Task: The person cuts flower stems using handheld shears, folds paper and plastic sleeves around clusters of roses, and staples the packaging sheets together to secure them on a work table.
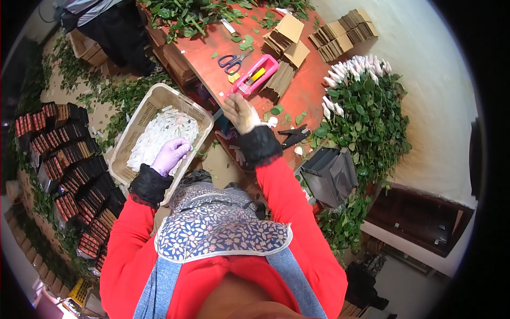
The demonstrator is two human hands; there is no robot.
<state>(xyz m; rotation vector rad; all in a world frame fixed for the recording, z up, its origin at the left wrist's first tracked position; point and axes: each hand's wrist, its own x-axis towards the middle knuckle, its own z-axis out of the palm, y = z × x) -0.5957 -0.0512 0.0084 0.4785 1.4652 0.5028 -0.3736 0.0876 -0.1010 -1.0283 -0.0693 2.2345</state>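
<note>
My left hand (172, 154), in a thin purple glove, is above a beige plastic basket (126, 137) of white strips (161, 133). Its thumb and fingertips are together, with a small green piece beside them; whether it grips that piece I cannot tell. My right hand (240, 114), with white wrapping near the wrist, is at the red table's edge, its fingers extended close to the front of a pink tape dispenser (257, 75) with a yellow core. Dark-handled scissors (232, 63) lie behind the dispenser. A black stapler-like tool (294, 135) lies right of my right wrist.
Folded cardboard pieces (281, 79) stand on the table (199, 54). White-wrapped flower buds on leafy stems (358, 99) are at right, beside a grey metal holder (330, 175). Rows of packed black and red boxes (75, 175) lie at left. Another person (115, 34) stands at upper left.
</note>
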